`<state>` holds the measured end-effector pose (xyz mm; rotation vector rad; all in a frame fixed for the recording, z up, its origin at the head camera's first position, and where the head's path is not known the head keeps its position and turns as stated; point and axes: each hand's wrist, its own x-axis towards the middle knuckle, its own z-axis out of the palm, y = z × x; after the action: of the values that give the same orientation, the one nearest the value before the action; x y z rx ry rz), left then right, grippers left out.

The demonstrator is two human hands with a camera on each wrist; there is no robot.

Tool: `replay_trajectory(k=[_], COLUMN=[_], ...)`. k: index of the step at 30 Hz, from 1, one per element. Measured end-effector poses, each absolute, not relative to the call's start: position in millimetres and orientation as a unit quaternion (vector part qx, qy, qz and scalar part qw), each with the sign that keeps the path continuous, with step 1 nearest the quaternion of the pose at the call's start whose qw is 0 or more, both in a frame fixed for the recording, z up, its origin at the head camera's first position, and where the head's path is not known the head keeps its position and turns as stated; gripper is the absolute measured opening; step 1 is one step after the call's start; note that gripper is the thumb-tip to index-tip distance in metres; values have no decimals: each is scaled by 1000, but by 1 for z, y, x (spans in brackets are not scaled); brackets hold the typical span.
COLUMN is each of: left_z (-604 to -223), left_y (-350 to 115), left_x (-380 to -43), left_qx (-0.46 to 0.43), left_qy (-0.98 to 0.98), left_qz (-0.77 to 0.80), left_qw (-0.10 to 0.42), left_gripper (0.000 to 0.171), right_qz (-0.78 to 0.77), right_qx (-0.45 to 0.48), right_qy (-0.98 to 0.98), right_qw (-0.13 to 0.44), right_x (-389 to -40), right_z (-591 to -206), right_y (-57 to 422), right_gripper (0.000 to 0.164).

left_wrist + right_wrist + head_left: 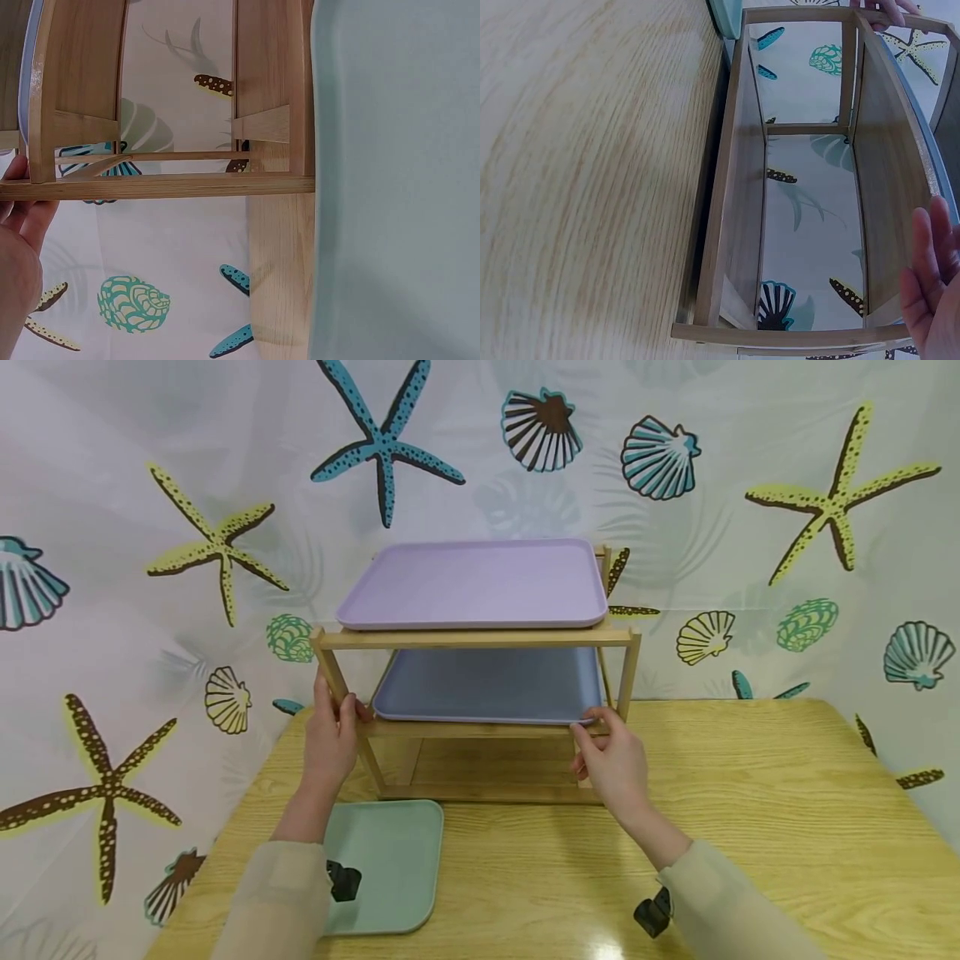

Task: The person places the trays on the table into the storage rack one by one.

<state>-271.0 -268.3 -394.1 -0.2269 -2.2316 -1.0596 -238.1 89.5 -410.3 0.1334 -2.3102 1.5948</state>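
A two-shelf wooden rack (480,638) stands on the table, with a lilac tray (476,583) on its top shelf and a blue-grey tray (491,685) on the shelf below. My left hand (330,735) grips the rack's left side post at the lower shelf's height; in the left wrist view its fingers reach round the wood. At the front right corner of the blue-grey tray, my right hand (617,764) pinches the rim with thumb and forefinger, while other fingers hang lower by the shelf edge. A mint green tray (390,864) lies flat on the table, partly hidden by my left forearm.
The wooden table (750,810) stretches out to the right of the rack and in front of it. Behind hangs a pale curtain (465,502) printed with starfish and shells. Small black wrist devices (652,913) sit near both sleeves.
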Motion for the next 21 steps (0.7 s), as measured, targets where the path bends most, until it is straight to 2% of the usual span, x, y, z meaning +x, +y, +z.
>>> replay_trajectory(k=[7, 12, 21], left_z=[-394, -395, -397], left_y=[-267, -268, -269], left_x=[-270, -269, -272], left_qx=[-84, -95, -91], left_qy=[-852, -849, -852], left_qz=[-404, -403, -398], left_qw=[322, 328, 327], left_gripper=[50, 52, 50], right_qz=[609, 654, 647], right_qx=[110, 172, 197], right_qy=[-770, -724, -736], right_qw=[158, 140, -31], right_x=[-236, -220, -197], right_z=[-415, -420, -455], right_y=[95, 90, 52], right_gripper=[33, 39, 43])
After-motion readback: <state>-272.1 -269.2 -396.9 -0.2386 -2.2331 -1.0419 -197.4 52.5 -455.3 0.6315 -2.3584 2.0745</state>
